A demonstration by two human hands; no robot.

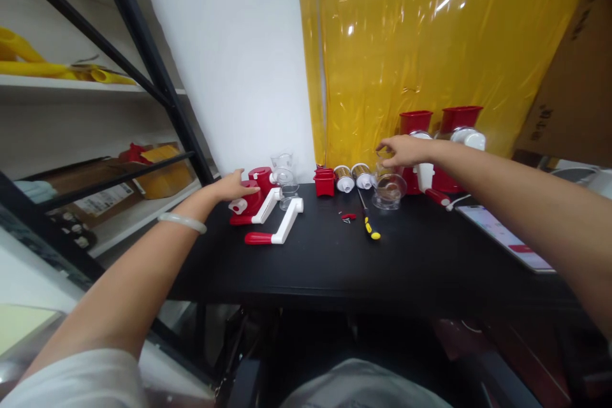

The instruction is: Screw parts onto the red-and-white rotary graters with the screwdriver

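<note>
My left hand (233, 185) rests with fingers stretched flat on top of a red and white grinder body (252, 201) at the left of the black table (335, 261). A loose white crank with a red handle (276, 235) lies in front of it. My right hand (405, 150) reaches to the back of the table, fingers curled on the rim of a clear plastic part (389, 185). Two metal drum blades (352, 177) and a small red part (324, 182) sit between the hands. A yellow-handled screwdriver (369, 224) and small screws (347, 217) lie nearby.
Two assembled red and white grinders (442, 140) stand behind my right hand against a yellow plastic curtain (430, 44). A phone or tablet (507, 236) lies at the table's right. A black metal shelf (143, 76) with boxes stands to the left.
</note>
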